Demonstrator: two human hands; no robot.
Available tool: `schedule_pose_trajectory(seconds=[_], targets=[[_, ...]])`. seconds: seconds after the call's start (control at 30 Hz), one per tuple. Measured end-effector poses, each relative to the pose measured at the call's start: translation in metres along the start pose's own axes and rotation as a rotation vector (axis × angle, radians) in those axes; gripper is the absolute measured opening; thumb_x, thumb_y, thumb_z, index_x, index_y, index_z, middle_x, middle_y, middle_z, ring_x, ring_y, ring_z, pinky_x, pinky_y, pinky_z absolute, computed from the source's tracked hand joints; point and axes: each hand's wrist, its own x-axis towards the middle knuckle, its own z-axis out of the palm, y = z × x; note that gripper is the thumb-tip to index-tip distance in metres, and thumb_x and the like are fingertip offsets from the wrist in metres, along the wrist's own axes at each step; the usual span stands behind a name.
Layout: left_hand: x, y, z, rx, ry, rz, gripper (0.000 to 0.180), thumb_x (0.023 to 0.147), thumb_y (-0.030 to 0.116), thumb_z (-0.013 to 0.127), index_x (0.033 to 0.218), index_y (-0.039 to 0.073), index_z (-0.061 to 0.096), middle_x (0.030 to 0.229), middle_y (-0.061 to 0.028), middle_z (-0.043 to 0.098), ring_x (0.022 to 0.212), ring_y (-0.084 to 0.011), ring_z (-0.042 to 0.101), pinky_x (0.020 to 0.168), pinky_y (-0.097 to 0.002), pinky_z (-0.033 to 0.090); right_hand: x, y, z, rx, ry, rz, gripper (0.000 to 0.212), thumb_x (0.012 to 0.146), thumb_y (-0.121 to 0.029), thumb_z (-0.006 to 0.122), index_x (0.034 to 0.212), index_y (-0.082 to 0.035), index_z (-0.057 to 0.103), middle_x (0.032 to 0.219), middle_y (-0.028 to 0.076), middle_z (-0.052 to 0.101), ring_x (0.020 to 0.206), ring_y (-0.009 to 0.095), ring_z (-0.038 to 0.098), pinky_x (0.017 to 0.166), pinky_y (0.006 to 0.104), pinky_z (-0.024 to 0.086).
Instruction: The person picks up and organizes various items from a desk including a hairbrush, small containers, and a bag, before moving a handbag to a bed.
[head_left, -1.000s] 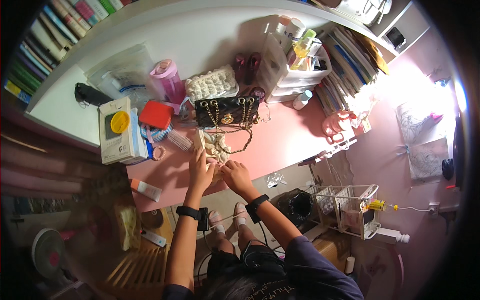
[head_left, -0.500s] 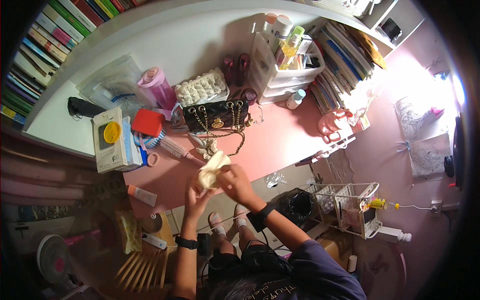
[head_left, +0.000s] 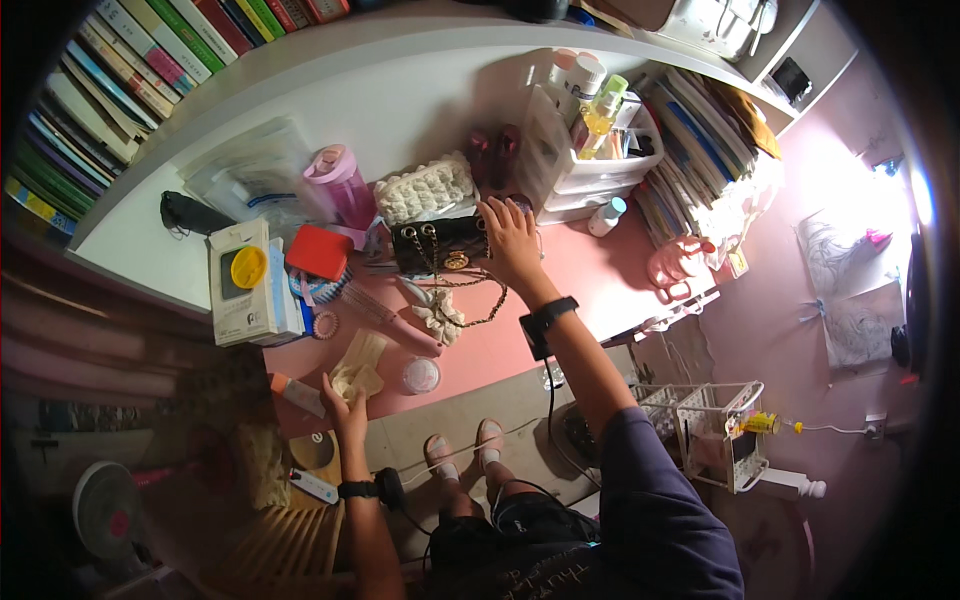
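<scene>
A crumpled cream cloth item [head_left: 357, 368] lies at the desk's front edge. My left hand [head_left: 347, 412] closes around its near end, thumb and fingers on either side. My right hand [head_left: 515, 245] reaches across the desk to the right end of a black quilted handbag [head_left: 440, 240] with a gold chain. Its fingers are stretched out over that end and hide part of it; whether they touch it I cannot tell. A small round clear tub [head_left: 421, 375] sits right of the cloth. Between tub and handbag lies a cream scrunchie [head_left: 440, 318], beside a pink-handled hairbrush [head_left: 405, 335].
Behind the handbag are a white bumpy pouch [head_left: 425, 190] and a pink tumbler [head_left: 338, 185]. A white drawer organizer [head_left: 590, 150] holds bottles. At left stand a white box [head_left: 240, 300] and a red case [head_left: 318, 252]. A white tube [head_left: 298, 395] lies at the near left edge.
My hands have parted. The left lowered the cream cloth leftward to the desk edge; the right moved forward to the handbag. The round tub now shows on the desk, and the view has shifted slightly.
</scene>
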Motion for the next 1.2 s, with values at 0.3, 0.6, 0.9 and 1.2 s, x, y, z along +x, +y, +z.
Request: schedule_pose_trajectory(seconds=[0.3, 0.6, 0.9, 1.2], targets=[[-0.068, -0.023, -0.046, -0.228, 0.139, 0.063, 0.061, 0.085, 0.014, 0.056, 0.136, 0.006, 0.023, 0.135, -0.0166, 0.026, 0.123, -0.0302, 0.032, 0.100, -0.0405, 0.027, 0.007, 0.019, 0.020, 0.037, -0.055, 0.064, 0.034, 0.060, -0.007, 0.065, 0.091, -0.011, 0.053, 0.092, 0.002, 0.053, 0.093, 0.026, 0.049, 0.072, 0.0366, 0.045], [-0.080, 0.012, -0.092, -0.314, 0.153, 0.023, 0.052, 0.087, 0.010, 0.052, 0.133, 0.006, 0.029, 0.135, -0.0129, 0.033, 0.123, -0.0251, 0.035, 0.101, -0.0385, 0.027, 0.006, 0.008, -0.090, 0.115, 0.138, 0.056, 0.034, 0.060, -0.010, 0.067, 0.091, -0.011, 0.054, 0.088, 0.005, 0.054, 0.088, 0.028, 0.049, 0.070, 0.0364, 0.045], [-0.057, 0.076, -0.076, -0.383, -0.027, 0.208, 0.051, 0.087, 0.013, 0.053, 0.132, 0.005, 0.031, 0.130, -0.0138, 0.039, 0.120, -0.0253, 0.039, 0.098, -0.0366, 0.032, -0.047, 0.008, -0.191, 0.118, 0.322, 0.125, 0.036, 0.058, -0.012, 0.073, 0.090, -0.008, 0.057, 0.088, 0.006, 0.057, 0.087, 0.030, 0.050, 0.072, 0.0364, 0.044], [-0.069, 0.172, 0.045, -0.331, -0.765, 0.831, 0.108, 0.055, 0.024, 0.084, 0.137, 0.001, 0.018, 0.141, -0.0148, 0.025, 0.131, -0.0250, 0.023, 0.107, -0.0347, 0.021, -0.097, -0.025, -0.275, 0.164, 0.396, 0.085, 0.043, 0.053, -0.013, 0.080, 0.089, -0.005, 0.056, 0.089, 0.008, 0.058, 0.086, 0.027, 0.053, 0.079, 0.0344, 0.041]])
